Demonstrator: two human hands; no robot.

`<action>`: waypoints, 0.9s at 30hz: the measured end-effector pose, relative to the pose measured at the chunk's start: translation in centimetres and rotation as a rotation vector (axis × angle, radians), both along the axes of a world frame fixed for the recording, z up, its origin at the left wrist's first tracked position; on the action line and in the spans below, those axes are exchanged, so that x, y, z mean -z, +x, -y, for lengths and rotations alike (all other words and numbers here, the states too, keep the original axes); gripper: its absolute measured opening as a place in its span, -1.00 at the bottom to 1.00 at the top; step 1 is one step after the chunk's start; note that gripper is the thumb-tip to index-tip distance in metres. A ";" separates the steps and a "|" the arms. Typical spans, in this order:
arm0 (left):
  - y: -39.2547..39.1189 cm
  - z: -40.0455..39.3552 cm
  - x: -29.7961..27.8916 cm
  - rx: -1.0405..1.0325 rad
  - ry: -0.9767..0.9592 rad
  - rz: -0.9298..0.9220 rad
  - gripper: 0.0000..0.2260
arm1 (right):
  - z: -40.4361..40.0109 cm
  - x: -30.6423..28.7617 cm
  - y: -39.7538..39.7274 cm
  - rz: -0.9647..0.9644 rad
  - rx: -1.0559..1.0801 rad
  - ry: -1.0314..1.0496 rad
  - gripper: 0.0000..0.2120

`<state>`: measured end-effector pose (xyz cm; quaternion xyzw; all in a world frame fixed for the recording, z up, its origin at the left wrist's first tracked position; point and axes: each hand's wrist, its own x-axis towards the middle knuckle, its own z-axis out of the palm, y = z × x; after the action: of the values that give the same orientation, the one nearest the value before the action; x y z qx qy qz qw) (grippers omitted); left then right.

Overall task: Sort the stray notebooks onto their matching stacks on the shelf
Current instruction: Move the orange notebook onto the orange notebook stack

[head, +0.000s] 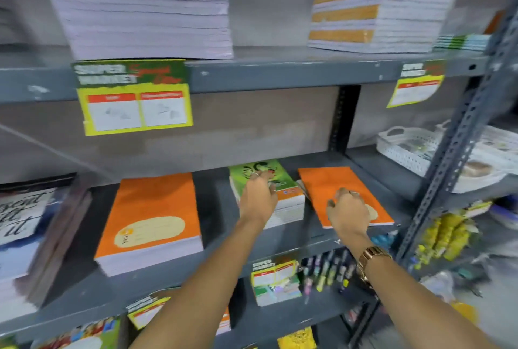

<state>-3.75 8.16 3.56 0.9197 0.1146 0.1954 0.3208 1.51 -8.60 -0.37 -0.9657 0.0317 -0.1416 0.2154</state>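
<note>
Both hands are reaching onto the middle shelf (280, 250). The left hand (259, 197) lies loosely curled on the green stack (269, 180); can't tell if its grip has anything. The right hand (349, 212) presses, fingers bent, on a lone orange notebook (330, 186), probably the stray, since the orange stack (151, 214) sits well left. Shelf tags (131, 93) read "SUPER MARKET"; the rest is blurry.

Grey metal shelf (280, 239), middle tier: orange notebook stack (151, 222) left, green-cover stack (280, 203) centre, single orange notebook (325, 189) right, lying askew. Tier above: tall white stack (145, 9), orange-banded stack (375, 15).
</note>
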 end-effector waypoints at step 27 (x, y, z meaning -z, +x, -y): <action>8.6 12.7 5.2 -0.083 -0.504 -0.462 -0.82 | 9.6 2.0 6.7 -0.283 0.235 0.419 -0.70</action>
<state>4.84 -4.57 -1.68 0.8260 0.2662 -0.0398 0.4952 8.22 -18.17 -2.41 -0.9000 0.2019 -0.0195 0.3857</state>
